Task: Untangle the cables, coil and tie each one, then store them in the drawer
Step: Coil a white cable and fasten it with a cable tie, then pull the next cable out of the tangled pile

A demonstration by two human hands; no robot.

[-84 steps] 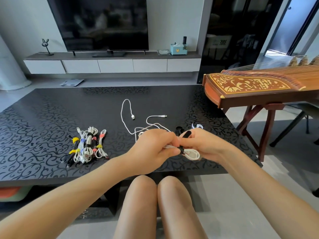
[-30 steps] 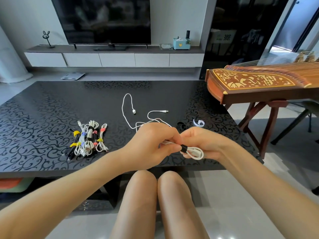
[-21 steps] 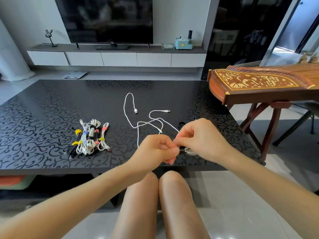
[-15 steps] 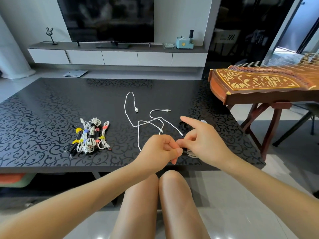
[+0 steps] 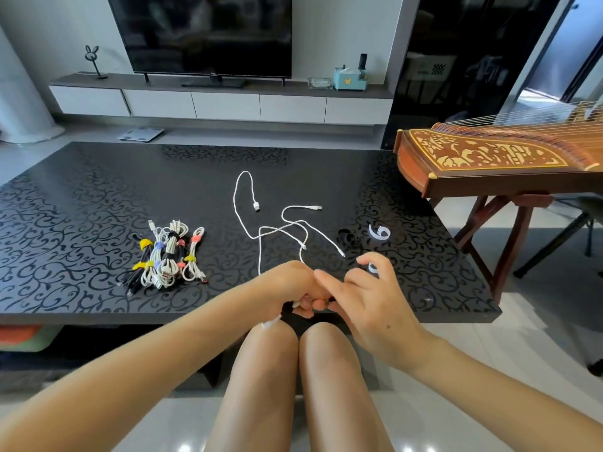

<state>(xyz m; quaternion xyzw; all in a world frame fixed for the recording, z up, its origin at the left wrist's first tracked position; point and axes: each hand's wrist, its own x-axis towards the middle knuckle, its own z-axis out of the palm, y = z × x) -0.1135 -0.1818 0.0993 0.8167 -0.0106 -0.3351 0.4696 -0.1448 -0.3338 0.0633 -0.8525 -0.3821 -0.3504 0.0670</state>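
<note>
1. At the near edge of the black table (image 5: 81,223), the left hand (image 5: 290,283) is curled tight round a coiled white cable (image 5: 270,323); only slivers of it show.
2. The right hand (image 5: 368,301) meets it from the right with its fingers half raised. Whether it pinches anything cannot be told.
3. Just beyond the hands lie loose white cables (image 5: 261,236), and to the left a tied bundle (image 5: 166,256).

Left grip (image 5: 288,287) curls around a white cable (image 5: 270,322); right grip (image 5: 368,305) touches it, fingers (image 5: 370,260) loosely lifted.
</note>
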